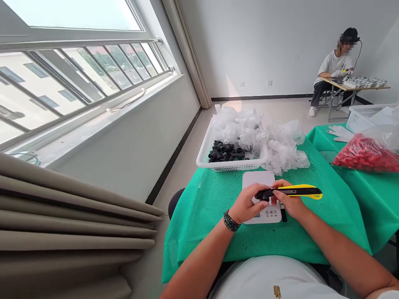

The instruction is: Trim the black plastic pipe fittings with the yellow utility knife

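Observation:
My left hand (251,203) is closed on a small black fitting (264,195) above a white scale (258,177). Beside it, my right hand (288,201) grips a yellow and black utility knife (301,191), whose handle points right and whose front end meets the fitting. The blade is too small to make out. A dark strip (283,215) lies by the scale's right edge. Behind the scale, a white basket (230,167) holds black fittings (226,152) and crumpled clear plastic bags (238,124).
More clear bags (286,149) lie right of the basket on the green cloth (212,207). Farther right are a bag of red parts (368,155), white gloves (341,133) and another white basket (358,120). A person (333,66) sits at a far table (378,87).

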`<state>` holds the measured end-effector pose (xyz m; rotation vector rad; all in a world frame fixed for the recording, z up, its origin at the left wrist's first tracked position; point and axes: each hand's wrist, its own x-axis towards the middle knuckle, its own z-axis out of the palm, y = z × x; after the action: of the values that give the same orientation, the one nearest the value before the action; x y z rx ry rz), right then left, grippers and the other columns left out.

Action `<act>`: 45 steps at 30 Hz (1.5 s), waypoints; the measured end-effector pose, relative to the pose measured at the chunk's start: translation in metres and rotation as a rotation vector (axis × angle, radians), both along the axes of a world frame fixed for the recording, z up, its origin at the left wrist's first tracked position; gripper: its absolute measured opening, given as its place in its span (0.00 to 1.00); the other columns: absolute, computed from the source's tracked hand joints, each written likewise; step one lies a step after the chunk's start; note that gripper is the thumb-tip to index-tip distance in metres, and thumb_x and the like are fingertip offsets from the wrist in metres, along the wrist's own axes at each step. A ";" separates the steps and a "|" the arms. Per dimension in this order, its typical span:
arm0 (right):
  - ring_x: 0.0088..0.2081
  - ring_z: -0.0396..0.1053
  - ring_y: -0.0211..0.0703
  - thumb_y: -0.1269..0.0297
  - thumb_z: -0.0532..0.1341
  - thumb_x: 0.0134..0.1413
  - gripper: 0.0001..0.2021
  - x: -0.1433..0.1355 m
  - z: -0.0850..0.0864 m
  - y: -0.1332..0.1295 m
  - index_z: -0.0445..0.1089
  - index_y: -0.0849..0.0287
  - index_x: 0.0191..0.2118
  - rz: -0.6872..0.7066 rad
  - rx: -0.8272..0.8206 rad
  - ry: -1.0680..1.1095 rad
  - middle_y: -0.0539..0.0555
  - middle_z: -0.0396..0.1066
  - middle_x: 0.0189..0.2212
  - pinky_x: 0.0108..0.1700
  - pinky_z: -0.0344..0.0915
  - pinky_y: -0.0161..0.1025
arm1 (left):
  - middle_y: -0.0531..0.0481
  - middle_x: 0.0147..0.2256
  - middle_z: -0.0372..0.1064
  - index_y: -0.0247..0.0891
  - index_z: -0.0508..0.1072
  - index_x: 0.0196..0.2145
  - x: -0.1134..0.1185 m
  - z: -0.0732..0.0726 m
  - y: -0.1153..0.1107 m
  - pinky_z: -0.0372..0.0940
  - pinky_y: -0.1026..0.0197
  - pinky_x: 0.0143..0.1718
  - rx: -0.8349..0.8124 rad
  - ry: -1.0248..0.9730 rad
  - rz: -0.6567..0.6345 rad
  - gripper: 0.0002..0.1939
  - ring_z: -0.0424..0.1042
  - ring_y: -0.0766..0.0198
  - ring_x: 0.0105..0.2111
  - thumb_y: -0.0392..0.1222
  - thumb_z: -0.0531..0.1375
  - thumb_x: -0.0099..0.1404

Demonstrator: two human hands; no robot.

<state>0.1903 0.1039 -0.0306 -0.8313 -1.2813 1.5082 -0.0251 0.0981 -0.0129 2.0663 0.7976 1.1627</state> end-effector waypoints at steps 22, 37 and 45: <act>0.26 0.79 0.44 0.42 0.71 0.57 0.21 -0.005 0.008 -0.006 0.79 0.57 0.40 0.135 0.025 -0.086 0.51 0.79 0.23 0.33 0.79 0.43 | 0.48 0.27 0.80 0.36 0.77 0.42 0.008 0.001 -0.015 0.69 0.64 0.29 -0.060 -0.129 0.104 0.16 0.75 0.65 0.23 0.53 0.64 0.71; 0.29 0.81 0.44 0.45 0.72 0.57 0.20 -0.002 0.002 -0.001 0.81 0.54 0.47 0.094 -0.042 0.003 0.52 0.83 0.30 0.35 0.80 0.43 | 0.50 0.36 0.74 0.39 0.59 0.67 0.010 -0.004 -0.010 0.68 0.63 0.32 -0.471 -0.195 -0.029 0.39 0.72 0.65 0.30 0.64 0.65 0.70; 0.30 0.77 0.42 0.46 0.74 0.53 0.17 -0.001 -0.005 0.004 0.83 0.53 0.40 -0.080 -0.050 0.034 0.52 0.80 0.32 0.34 0.76 0.40 | 0.37 0.56 0.73 0.43 0.71 0.62 0.015 -0.004 -0.011 0.77 0.46 0.57 0.155 0.098 0.251 0.22 0.77 0.50 0.57 0.46 0.65 0.73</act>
<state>0.1890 0.1075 -0.0357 -0.8757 -1.1768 1.4895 -0.0103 0.0870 -0.0171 2.2113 1.0684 1.3003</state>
